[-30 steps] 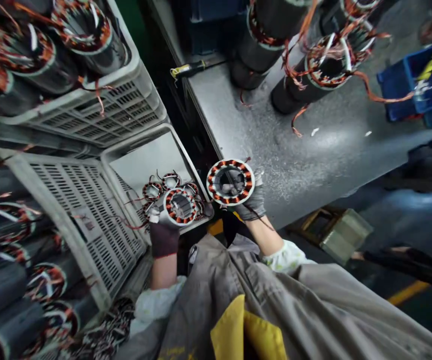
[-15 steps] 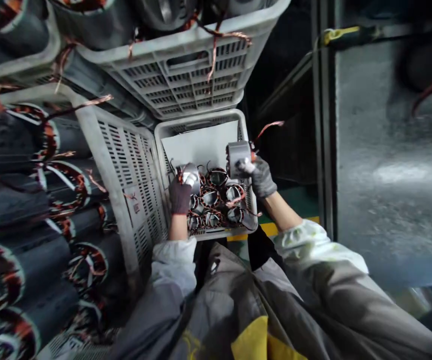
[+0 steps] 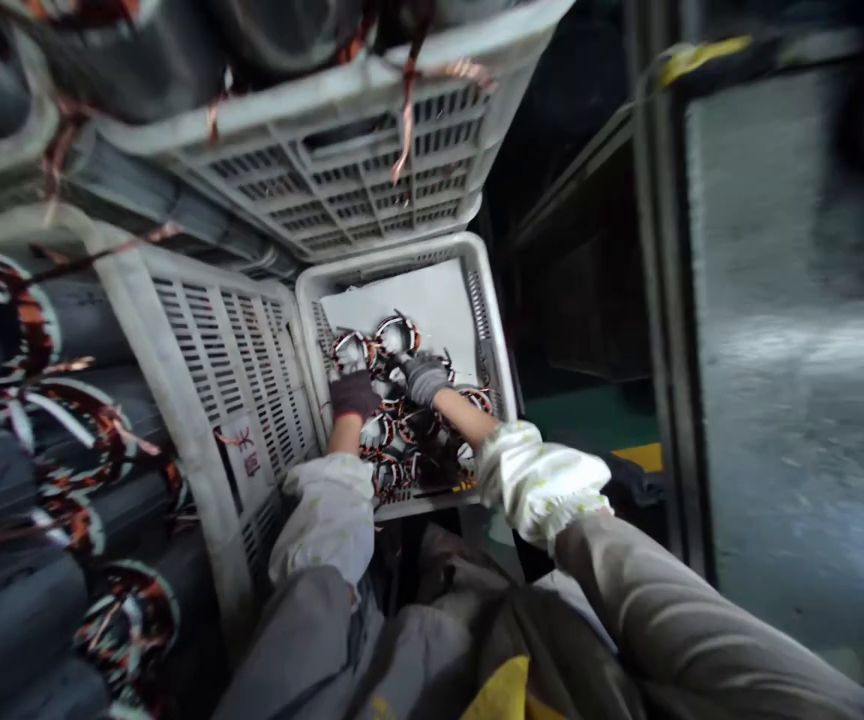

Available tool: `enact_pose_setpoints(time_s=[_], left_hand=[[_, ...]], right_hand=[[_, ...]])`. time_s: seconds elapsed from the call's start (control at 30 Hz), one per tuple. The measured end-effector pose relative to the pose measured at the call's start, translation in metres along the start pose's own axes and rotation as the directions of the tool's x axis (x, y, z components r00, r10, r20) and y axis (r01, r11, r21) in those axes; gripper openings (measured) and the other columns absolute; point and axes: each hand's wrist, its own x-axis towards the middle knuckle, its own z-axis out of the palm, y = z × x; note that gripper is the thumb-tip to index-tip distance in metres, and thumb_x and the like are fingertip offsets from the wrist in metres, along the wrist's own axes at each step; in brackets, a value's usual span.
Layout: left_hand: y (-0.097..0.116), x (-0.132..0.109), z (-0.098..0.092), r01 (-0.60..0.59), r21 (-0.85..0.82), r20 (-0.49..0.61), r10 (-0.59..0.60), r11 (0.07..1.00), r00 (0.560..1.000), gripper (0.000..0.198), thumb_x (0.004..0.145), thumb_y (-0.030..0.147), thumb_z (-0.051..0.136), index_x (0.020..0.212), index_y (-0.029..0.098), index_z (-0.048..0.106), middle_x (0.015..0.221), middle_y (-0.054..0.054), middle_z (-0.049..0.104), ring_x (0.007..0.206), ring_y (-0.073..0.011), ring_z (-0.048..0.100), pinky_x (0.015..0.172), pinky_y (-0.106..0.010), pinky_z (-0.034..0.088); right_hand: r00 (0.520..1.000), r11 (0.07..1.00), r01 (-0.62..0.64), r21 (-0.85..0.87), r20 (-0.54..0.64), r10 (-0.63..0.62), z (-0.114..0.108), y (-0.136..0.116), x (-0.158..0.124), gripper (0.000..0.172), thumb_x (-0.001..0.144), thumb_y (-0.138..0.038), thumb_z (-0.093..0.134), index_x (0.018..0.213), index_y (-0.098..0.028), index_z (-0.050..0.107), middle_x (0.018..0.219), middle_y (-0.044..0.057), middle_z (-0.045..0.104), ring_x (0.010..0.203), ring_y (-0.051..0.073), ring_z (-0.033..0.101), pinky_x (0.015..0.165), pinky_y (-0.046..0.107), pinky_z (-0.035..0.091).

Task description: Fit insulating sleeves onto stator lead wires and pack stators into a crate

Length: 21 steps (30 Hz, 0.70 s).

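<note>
In the crate (image 3: 385,262), the left grip (image 3: 355,395) is hovering right at a stator (image 3: 349,352) ahead of it, long axis unclear; the right grip (image 3: 426,378) is lying nearest a second stator (image 3: 396,336), closure hidden.

A grey work coat (image 3: 664,600) with a yellow patch (image 3: 499,695), white cuffed oversleeves (image 3: 541,482), a dark left glove (image 3: 355,395) and a grey right glove (image 3: 426,378)

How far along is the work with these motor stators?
Done, it seems: large wound stators lie packed in the slotted crate. In hand: the left hand and right hand reach among small stators. Remaining: those stators, lying in the white crate.
</note>
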Motion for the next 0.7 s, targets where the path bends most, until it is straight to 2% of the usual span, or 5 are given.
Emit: enact_pose_setpoints(time_s=[0.27,0.37,0.47,0.57,0.7], left_hand=[[0.104,-0.091,-0.037,-0.119,-0.162,-0.322,0.062,0.980,0.945,0.043,0.097,0.046,0.058,0.117,0.012,0.074,0.127,-0.034,0.080,0.120,-0.0508,0.079,0.101,-0.057,0.062],[0.197,-0.139,-0.069,-0.484,-0.210,-0.500,0.332,0.850,0.800,0.040,0.098,0.048,0.061,0.117,0.018,0.078,0.131,-0.026,0.083,0.127,-0.0461,0.079,0.114,-0.059,0.060],[0.299,-0.187,-0.104,-0.798,-0.115,-0.669,0.548,0.592,0.502,0.041,0.105,0.045,0.060,0.134,0.023,0.079,0.141,-0.017,0.084,0.141,-0.0367,0.075,0.130,-0.056,0.052],[0.387,-0.215,-0.130,-0.899,0.031,-0.714,0.639,0.438,0.287,0.041,0.107,0.042,0.060,0.135,0.020,0.081,0.137,-0.017,0.085,0.141,-0.0347,0.075,0.136,-0.056,0.047],[0.457,-0.234,-0.139,-0.894,0.092,-0.694,0.672,0.438,0.257,0.040,0.108,0.041,0.061,0.135,0.019,0.081,0.140,-0.017,0.084,0.144,-0.0345,0.074,0.136,-0.056,0.046]], right_hand=[[0.941,0.983,-0.009,0.184,-0.330,0.071,-0.104,0.046,-0.186,0.047,0.115,-0.045,0.061,0.154,-0.023,0.075,0.140,0.012,0.082,0.128,0.029,0.076,0.118,0.041,0.060],[0.681,0.952,-0.232,0.197,-0.666,0.304,-0.192,0.107,-0.268,0.052,0.115,-0.045,0.050,0.156,-0.025,0.074,0.149,0.016,0.076,0.145,0.039,0.066,0.133,0.055,0.051],[0.292,0.864,-0.397,0.310,-0.850,0.439,-0.295,0.178,-0.323,0.058,0.113,-0.047,0.045,0.159,-0.023,0.072,0.158,0.018,0.070,0.163,0.045,0.049,0.144,0.066,0.033],[0.384,0.874,-0.408,0.265,-0.819,0.427,-0.373,0.233,-0.330,0.063,0.105,-0.059,0.068,0.148,-0.013,0.074,0.149,0.027,0.074,0.161,0.051,0.050,0.141,0.075,0.029],[0.584,0.901,-0.381,0.208,-0.701,0.409,-0.415,0.270,-0.320,0.049,0.093,-0.060,0.086,0.102,-0.012,0.082,0.112,0.028,0.083,0.136,0.050,0.070,0.132,0.071,0.039]])
